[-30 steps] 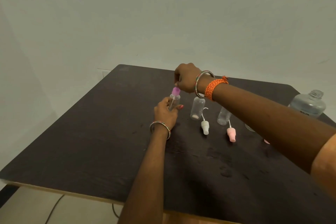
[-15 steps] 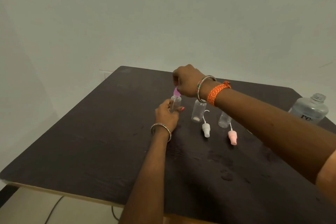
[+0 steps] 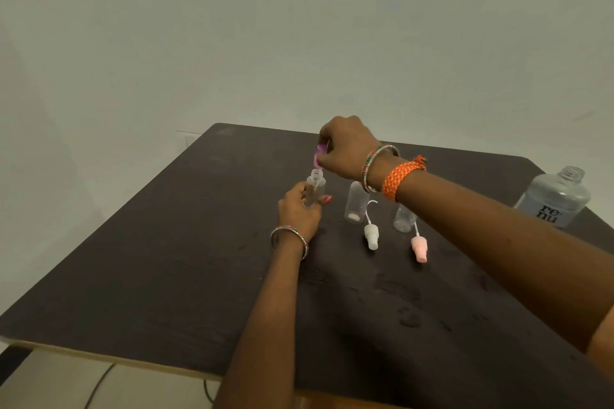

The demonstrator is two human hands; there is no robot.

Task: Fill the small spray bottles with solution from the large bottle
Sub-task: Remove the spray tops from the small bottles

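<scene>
My left hand [image 3: 299,211] grips a small clear spray bottle [image 3: 315,188] standing upright on the dark table [image 3: 166,259]. Just above its open neck, my right hand [image 3: 345,149] pinches the purple spray cap [image 3: 319,154], lifted off and tilted. Two more small clear bottles, one [image 3: 355,204] and another [image 3: 403,219], stand uncapped to the right. A white spray cap [image 3: 371,236] and a pink spray cap [image 3: 419,247] lie in front of them. The large clear bottle [image 3: 558,199] stands uncapped at the far right edge.
The table's front edge [image 3: 116,359] runs across the lower left, with a dark cable [image 3: 99,385] hanging below it. A plain pale wall rises behind the table. Damp marks [image 3: 405,312] speckle the table top near my right forearm.
My right hand has lifted the purple cap up and off the leftmost bottle, drawing its tube out. My left hand has kept its hold on that bottle.
</scene>
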